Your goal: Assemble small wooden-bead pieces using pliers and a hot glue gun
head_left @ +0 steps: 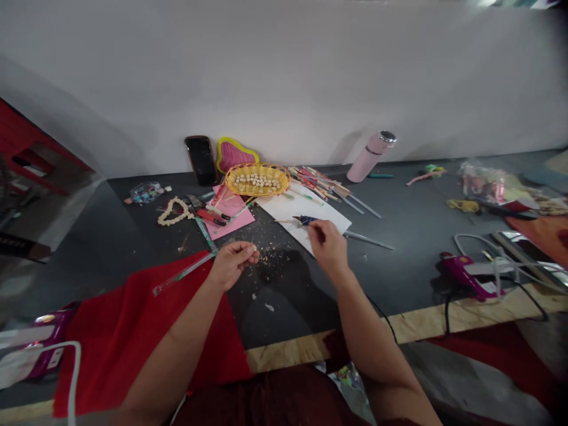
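My left hand [234, 262] is closed in a pinch above the dark table, beside the red cloth [173, 319]; whatever is between the fingertips is too small to make out. My right hand [329, 245] is closed at the lower edge of a white paper sheet [288, 216]. From its fingers a dark blue tool with a pointed tip [305, 220] sticks out to the left; its kind is not clear. Pale crumbs [268, 257] lie scattered between the hands. Behind them stands a yellow woven basket [286, 184] with pale beads [257, 182] in it.
Red-handled pliers [212, 217] and a bead loop [173, 213] lie left, near pink paper [235, 216]. A phone [202, 160] leans on the wall. Thin sticks [322, 182] and a pink bottle [369, 157] are behind. Purple corded devices [473, 277] sit right and left.
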The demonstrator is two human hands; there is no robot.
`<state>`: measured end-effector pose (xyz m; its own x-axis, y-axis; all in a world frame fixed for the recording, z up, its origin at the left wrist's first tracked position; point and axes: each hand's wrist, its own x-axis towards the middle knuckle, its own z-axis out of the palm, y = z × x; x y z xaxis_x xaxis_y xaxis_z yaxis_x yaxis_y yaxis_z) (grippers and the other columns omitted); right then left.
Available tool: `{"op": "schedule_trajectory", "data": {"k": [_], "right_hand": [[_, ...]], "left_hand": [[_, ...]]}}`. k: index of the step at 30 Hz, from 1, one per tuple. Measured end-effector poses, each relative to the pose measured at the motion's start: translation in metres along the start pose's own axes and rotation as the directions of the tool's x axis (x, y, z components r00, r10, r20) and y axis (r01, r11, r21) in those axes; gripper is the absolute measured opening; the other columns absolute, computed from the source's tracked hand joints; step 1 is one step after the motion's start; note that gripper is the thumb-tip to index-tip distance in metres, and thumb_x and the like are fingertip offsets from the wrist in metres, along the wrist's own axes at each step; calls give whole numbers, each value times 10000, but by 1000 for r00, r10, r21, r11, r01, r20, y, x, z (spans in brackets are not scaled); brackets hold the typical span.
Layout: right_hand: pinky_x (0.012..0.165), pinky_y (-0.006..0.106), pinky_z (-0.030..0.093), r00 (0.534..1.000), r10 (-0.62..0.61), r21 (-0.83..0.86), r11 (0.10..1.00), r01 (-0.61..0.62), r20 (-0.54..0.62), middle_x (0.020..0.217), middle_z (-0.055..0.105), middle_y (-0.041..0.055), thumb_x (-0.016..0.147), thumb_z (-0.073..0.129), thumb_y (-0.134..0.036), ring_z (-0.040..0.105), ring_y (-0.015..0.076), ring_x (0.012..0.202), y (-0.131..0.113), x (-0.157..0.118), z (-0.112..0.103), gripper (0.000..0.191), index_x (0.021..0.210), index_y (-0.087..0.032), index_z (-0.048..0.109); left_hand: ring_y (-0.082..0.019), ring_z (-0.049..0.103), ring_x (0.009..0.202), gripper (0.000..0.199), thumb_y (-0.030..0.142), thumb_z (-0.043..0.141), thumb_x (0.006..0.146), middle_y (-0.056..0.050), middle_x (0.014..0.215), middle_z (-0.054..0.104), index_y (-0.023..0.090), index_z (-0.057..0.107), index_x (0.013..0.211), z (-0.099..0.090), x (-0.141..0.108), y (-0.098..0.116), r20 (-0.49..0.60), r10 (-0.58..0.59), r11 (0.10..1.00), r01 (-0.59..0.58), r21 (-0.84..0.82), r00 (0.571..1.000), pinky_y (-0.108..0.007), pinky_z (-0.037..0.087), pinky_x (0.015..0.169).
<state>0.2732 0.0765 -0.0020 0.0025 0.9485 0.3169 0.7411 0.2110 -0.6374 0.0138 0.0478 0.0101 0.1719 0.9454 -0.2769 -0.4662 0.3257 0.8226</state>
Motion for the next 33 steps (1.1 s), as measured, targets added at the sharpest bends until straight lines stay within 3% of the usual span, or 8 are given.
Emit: {"op": "schedule_trajectory", "data": {"k": [5, 11, 16, 19, 22, 26, 29, 33], "right_hand": [[554, 251, 322, 938, 346, -439, 845, -304, 16, 751, 638, 51, 822, 444, -544, 584, 195, 707, 16, 10, -31, 384, 845, -190, 594], [551, 270, 337, 855, 478, -551, 777, -305, 202, 859, 669, 104, 790, 437, -607, 616, 243, 789, 11, 10, -29, 457, 893, -201, 621], [588, 279, 368, 837, 525, -522, 762, -383, 152, 863, 675, 112, 780, 456, -556, 619, 245, 798, 17, 15, -23, 413, 857, -193, 638], [577, 266, 364, 868, 492, -375, 819, -435, 68, 737, 661, 85, 738, 519, -503, 601, 218, 729, 16, 16, -24, 342, 753, -180, 631], [522, 240, 356, 896, 444, 67, 894, -443, -1, 614, 600, 27, 712, 549, -477, 541, 155, 591, 3, 15, -25, 308, 728, -173, 597], [462, 225, 361, 887, 419, 652, 620, -437, 195, 528, 511, -35, 696, 574, -446, 463, 105, 470, -26, 8, -16, 264, 746, -187, 555], [491, 225, 383, 872, 313, 742, 461, -487, 377, 566, 538, -34, 665, 647, -366, 485, 102, 505, -43, 0, -3, 231, 783, -187, 560], [547, 234, 387, 892, 105, 803, 398, -443, 440, 817, 623, 9, 692, 658, -306, 511, 107, 616, -52, -11, 11, 314, 969, -200, 555]], "left_hand": [[-77, 580, 559, 188, 228, 769, 616, -36, 657, 673, 116, 676, 736, -5, 5, -4, -68, -2, 998, -2, -56, 998, -219, 509, 624], [-75, 578, 573, 184, 223, 766, 619, -40, 673, 671, 110, 671, 730, -7, 7, -7, -91, 8, 998, -15, -68, 996, -222, 507, 640], [-71, 575, 588, 168, 220, 751, 640, -38, 688, 667, 113, 669, 741, -8, 8, -7, -88, 12, 997, -18, -69, 996, -220, 504, 651], [-66, 568, 589, 158, 215, 741, 655, -36, 694, 664, 115, 666, 753, -10, 8, -8, -75, 19, 997, -25, -79, 997, -222, 505, 657], [-68, 568, 589, 156, 220, 735, 663, -35, 694, 663, 118, 663, 757, -12, 9, -9, -72, 25, 995, -32, -93, 997, -226, 507, 654], [-69, 569, 588, 177, 233, 743, 653, -34, 697, 660, 119, 662, 762, -14, 9, -8, -67, 28, 993, -35, -113, 997, -227, 506, 647], [-66, 565, 585, 172, 230, 747, 647, -33, 703, 659, 123, 660, 750, -13, 8, -6, -73, 35, 990, -44, -131, 997, -229, 505, 649], [-60, 551, 569, 165, 223, 749, 643, -23, 682, 650, 124, 657, 737, -10, 7, -2, -99, 48, 986, -63, -156, 994, -227, 502, 639]]}}
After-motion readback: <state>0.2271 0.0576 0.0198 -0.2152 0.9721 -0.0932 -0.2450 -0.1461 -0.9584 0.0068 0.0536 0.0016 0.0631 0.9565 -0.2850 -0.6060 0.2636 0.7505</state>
